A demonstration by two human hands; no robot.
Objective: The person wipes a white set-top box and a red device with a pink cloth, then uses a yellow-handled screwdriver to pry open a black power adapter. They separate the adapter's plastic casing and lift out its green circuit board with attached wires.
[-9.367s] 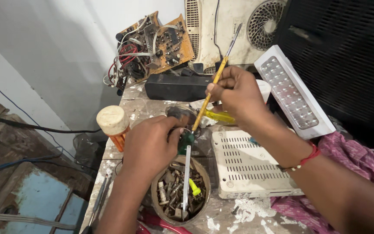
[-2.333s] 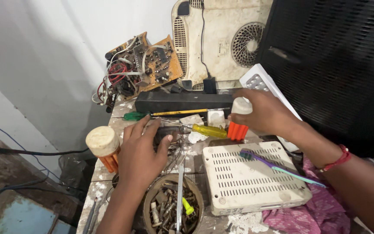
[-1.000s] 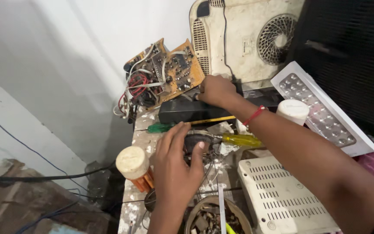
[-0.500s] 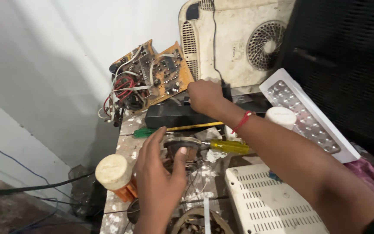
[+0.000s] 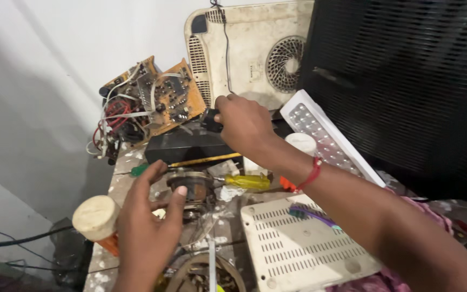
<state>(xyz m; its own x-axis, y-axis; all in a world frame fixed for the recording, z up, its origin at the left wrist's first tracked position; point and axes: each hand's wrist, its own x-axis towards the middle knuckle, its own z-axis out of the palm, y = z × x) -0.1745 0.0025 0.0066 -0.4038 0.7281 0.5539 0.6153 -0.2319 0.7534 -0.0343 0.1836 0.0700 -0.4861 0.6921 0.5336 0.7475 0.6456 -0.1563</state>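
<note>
Left hand [image 5: 147,227] low at the near edge of a cluttered, paint-flecked worktop [image 5: 122,173], fingers spread and loose, thumb tip resting on a small round dark metal part [image 5: 190,186] lying just ahead of the palm; nothing clasped in that grip. Right hand [image 5: 244,127] reached far across to the back of the worktop, fingers curled and pressed together around a small black object [image 5: 211,120] sitting on top of a long black box [image 5: 187,148]; too little of the object showing to tell what it is. Red thread band [image 5: 312,174] on the right wrist. Just behind the box, a heap of brown circuit boards [image 5: 166,100] with red and white wires, propped against the wall. Beside the boards, a dirty cream fan housing [image 5: 244,54] standing upright with a round grille. Between box and left hand, a thin yellow-shafted screwdriver [image 5: 204,160] with a green handle, and a stubby yellow-handled screwdriver [image 5: 247,181] near the metal part. Left of the left hand, a jar with a pale round lid [image 5: 95,217]. Under the right forearm, a white slotted plastic cover [image 5: 298,251] lying flat with a purple-handled tool [image 5: 312,216] on it. Further right, a white lamp panel [image 5: 325,135] with rows of small bulbs, leaning against a large black grille [image 5: 406,81]. At the bottom edge, the rim of a round bowl of scrap parts [image 5: 206,267], only partly in view.
</note>
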